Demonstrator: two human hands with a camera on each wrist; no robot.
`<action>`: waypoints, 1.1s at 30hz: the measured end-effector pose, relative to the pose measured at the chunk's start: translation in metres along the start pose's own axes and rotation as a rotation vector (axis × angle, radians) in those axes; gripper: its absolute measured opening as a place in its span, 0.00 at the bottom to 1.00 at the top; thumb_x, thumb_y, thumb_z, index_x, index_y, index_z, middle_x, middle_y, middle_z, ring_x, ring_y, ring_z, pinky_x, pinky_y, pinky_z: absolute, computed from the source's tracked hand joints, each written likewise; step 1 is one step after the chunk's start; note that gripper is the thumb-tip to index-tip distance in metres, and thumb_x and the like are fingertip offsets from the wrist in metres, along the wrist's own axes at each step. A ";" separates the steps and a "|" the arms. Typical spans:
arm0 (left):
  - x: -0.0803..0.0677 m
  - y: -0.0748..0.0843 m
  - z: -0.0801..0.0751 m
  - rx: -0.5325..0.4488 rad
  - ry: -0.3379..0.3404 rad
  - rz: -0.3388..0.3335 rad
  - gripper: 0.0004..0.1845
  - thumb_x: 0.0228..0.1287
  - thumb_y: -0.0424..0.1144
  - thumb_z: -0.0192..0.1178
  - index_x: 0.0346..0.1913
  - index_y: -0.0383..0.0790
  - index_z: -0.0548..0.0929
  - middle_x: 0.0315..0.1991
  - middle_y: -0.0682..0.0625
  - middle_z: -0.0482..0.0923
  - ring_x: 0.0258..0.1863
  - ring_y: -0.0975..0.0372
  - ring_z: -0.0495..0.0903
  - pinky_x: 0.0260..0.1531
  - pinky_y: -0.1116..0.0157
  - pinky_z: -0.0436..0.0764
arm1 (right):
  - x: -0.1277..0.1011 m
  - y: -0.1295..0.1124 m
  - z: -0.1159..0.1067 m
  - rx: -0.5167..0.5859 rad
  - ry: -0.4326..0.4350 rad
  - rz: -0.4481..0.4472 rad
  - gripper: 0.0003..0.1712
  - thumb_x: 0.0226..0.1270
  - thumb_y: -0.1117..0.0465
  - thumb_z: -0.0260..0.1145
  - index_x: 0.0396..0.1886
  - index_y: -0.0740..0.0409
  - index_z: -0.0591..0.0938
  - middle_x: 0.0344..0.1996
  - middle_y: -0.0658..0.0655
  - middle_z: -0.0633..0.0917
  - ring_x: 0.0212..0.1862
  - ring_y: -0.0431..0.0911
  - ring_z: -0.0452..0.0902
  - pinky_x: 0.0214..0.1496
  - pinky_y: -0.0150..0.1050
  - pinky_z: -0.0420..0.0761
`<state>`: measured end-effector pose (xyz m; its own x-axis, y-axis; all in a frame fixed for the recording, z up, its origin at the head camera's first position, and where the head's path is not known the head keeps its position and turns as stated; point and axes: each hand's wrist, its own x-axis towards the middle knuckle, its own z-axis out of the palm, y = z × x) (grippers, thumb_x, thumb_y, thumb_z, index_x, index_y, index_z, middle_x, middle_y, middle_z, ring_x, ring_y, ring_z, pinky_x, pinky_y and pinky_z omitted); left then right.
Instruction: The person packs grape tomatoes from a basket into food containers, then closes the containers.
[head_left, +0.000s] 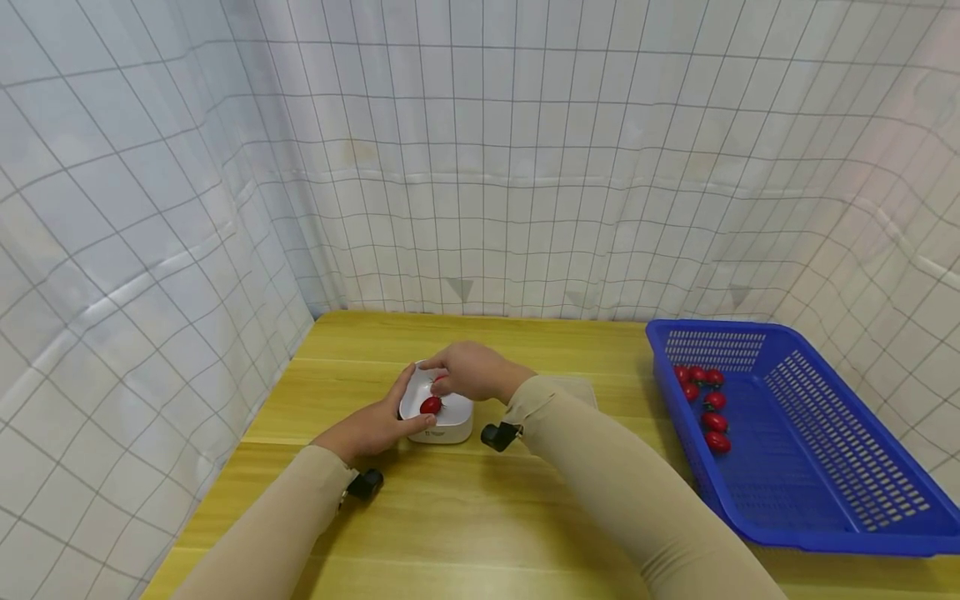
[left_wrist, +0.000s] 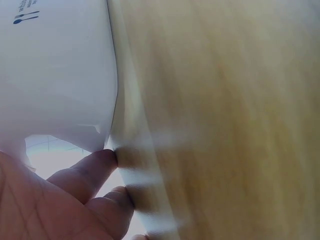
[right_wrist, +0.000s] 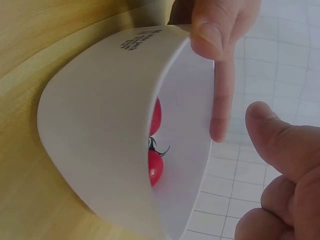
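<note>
Left hand [head_left: 372,427] is curled around the near-left side of the white bowl [head_left: 450,425], thumb on its rim, on the wooden table [head_left: 450,517]. Right hand [head_left: 472,371] is held just over the bowl's far edge — fingers loosely bent, nothing seen pinched. Two red cherry tomatoes [right_wrist: 155,145] are seen inside the bowl (wrist view); about six more lie in the blue basket [head_left: 825,467].

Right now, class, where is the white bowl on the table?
In the head view the white bowl stands left of centre on the wooden table, between both hands, well left of the blue basket.
</note>
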<state>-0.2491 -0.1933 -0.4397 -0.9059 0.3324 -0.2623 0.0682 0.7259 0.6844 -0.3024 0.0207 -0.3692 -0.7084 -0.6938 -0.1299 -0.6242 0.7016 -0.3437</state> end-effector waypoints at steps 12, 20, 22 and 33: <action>0.000 -0.001 0.001 -0.031 -0.003 -0.001 0.60 0.71 0.69 0.59 0.86 0.55 0.28 0.84 0.32 0.50 0.75 0.37 0.68 0.74 0.37 0.66 | -0.021 0.008 -0.051 0.020 0.057 0.077 0.32 0.79 0.47 0.65 0.79 0.43 0.72 0.61 0.58 0.88 0.57 0.49 0.84 0.60 0.42 0.83; 0.000 0.000 0.002 -0.038 0.002 0.004 0.59 0.72 0.67 0.60 0.86 0.56 0.29 0.84 0.31 0.51 0.75 0.38 0.68 0.75 0.39 0.65 | -0.067 0.047 -0.097 -0.010 0.171 0.184 0.32 0.79 0.47 0.66 0.78 0.42 0.73 0.72 0.53 0.80 0.66 0.51 0.82 0.69 0.49 0.80; 0.001 0.000 0.002 -0.031 0.001 0.007 0.59 0.72 0.67 0.59 0.86 0.56 0.28 0.84 0.31 0.51 0.75 0.37 0.67 0.75 0.39 0.66 | -0.084 0.065 -0.106 -0.003 0.181 0.217 0.32 0.79 0.48 0.65 0.79 0.44 0.73 0.68 0.58 0.83 0.56 0.49 0.86 0.68 0.50 0.79; 0.003 -0.002 0.003 -0.023 0.003 -0.012 0.59 0.71 0.69 0.59 0.86 0.59 0.28 0.83 0.32 0.53 0.74 0.37 0.69 0.74 0.39 0.67 | -0.186 0.183 -0.120 -0.051 0.210 0.419 0.31 0.81 0.53 0.63 0.78 0.57 0.73 0.27 0.65 0.88 0.16 0.40 0.57 0.33 0.44 0.72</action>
<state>-0.2505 -0.1921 -0.4436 -0.9076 0.3225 -0.2687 0.0479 0.7154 0.6970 -0.3249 0.2975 -0.2965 -0.9507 -0.3053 -0.0548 -0.2822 0.9248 -0.2553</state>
